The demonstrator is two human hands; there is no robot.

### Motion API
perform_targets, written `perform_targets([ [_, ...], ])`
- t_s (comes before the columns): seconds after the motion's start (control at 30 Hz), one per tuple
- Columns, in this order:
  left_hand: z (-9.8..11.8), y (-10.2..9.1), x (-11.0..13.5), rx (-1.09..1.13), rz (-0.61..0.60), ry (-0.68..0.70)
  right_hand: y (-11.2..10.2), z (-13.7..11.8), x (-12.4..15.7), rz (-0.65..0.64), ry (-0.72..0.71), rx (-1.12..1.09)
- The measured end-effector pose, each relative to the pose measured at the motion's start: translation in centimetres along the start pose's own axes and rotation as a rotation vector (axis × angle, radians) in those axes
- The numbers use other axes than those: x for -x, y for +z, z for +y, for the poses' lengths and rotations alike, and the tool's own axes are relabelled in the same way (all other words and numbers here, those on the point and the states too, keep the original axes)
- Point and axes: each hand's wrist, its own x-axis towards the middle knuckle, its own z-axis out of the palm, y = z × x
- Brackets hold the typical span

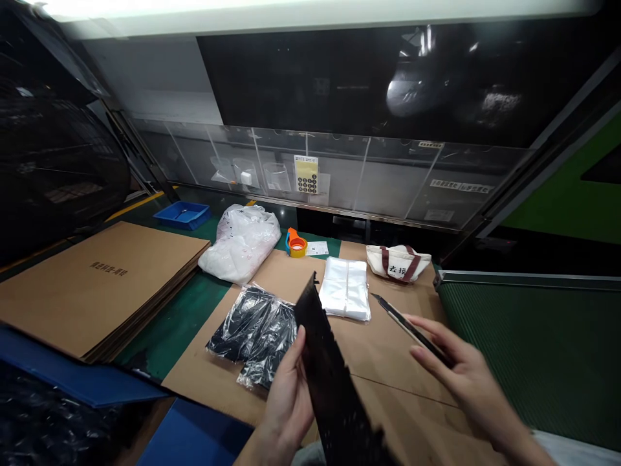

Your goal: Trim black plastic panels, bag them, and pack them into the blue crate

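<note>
Black panel [324,362] with many small holes stood tilted in the air before the person, held above the table and not lying on it. The left hand [287,396] was half open, with its palm and fingers against the near edge of the panel, so it had hold of the panel without a tight closing. The right hand [468,375] was more closed, and its fingers were bent around a box cutter [412,330]. The thin blade pointed away over the table, and this hand stayed just apart from the panel. At this moment both hands were occupied, one with the panel and one with the cutter.

Under the hands lay a cardboard sheet [388,388]. On it were two bagged black items [252,336] and a stack of clear bags [344,288]. Farther away there were a white plastic sack [240,243], a tape roll [297,246] and a canvas bag [398,262]. To the left were flat cardboard sheets [97,285] and a blue tray [182,215]. To the right ran a green belt [528,349].
</note>
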Motion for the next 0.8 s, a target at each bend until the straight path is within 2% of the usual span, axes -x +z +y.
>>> perform_targets([
  [0.1,1.0,-0.2,-0.7,-0.146,0.221,0.268,5.4,8.6,1.1,0.08,0.142,-0.075],
  [0.2,1.2,-0.8,-0.8,-0.247,0.283,0.43,10.4,16.1,4.1,0.121,0.172,0.037],
  [0.27,0.9,-1.1,-0.7,-0.258,0.28,0.443,12.8,19.3,6.3,0.125,0.172,0.098],
  [0.37,0.3,-1.3,-0.4,-0.243,0.268,0.419,14.7,21.4,8.5,0.11,0.165,0.131],
  [0.47,0.0,-1.2,-0.1,-0.242,0.26,0.436,15.1,20.9,8.3,0.179,0.219,0.118],
  [0.57,-0.3,-1.0,0.1,-0.259,0.23,0.467,13.9,17.5,6.1,0.279,0.354,-0.069],
  [0.63,-0.6,-1.1,0.3,-0.266,0.191,0.472,12.4,13.7,4.5,0.242,0.389,-0.268],
  [0.73,-1.2,-1.6,0.4,-0.295,0.152,0.427,9.5,7.4,2.8,0.091,0.504,-0.927],
  [0.8,-1.7,-2.0,0.6,-0.35,0.128,0.392,7.9,4.2,2.3,0.012,0.538,-1.11],
])
